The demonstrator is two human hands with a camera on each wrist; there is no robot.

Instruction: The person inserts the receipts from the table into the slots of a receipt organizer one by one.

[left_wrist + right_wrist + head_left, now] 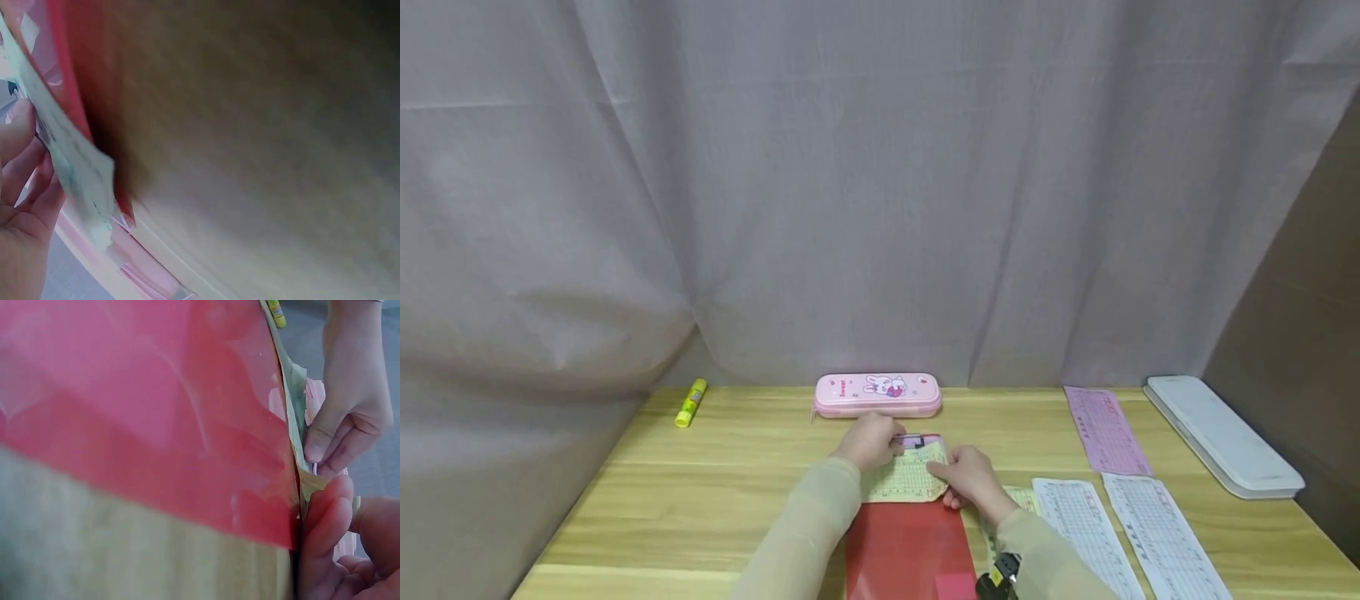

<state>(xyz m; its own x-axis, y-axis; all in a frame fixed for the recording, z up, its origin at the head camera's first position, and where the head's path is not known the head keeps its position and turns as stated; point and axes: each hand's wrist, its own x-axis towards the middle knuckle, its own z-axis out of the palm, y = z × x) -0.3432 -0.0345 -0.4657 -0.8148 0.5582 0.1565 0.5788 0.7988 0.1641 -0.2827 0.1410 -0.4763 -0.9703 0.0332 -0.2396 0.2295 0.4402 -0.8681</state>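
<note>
A red clip folder [906, 546] lies at the front centre, with a pale yellow printed form [904, 481] across its upper part. At the folder's top edge my left hand [867, 443] pinches the metal lever of the clip [917, 441]. My right hand [974, 478] holds the form's right edge between thumb and fingers, with fingers beside the folder's edge. The left wrist view shows the form [84, 178] bent up along the red folder edge, beside the left hand [28, 194]. In the right wrist view both hands meet at the top edge.
A pink pencil case [877, 395] stands just behind the folder. A yellow glue stick [691, 402] lies at the back left. To the right are white forms [1165, 533], a pink form [1107, 431], another yellow form [1024, 498] partly under the right arm, and a white case [1225, 433].
</note>
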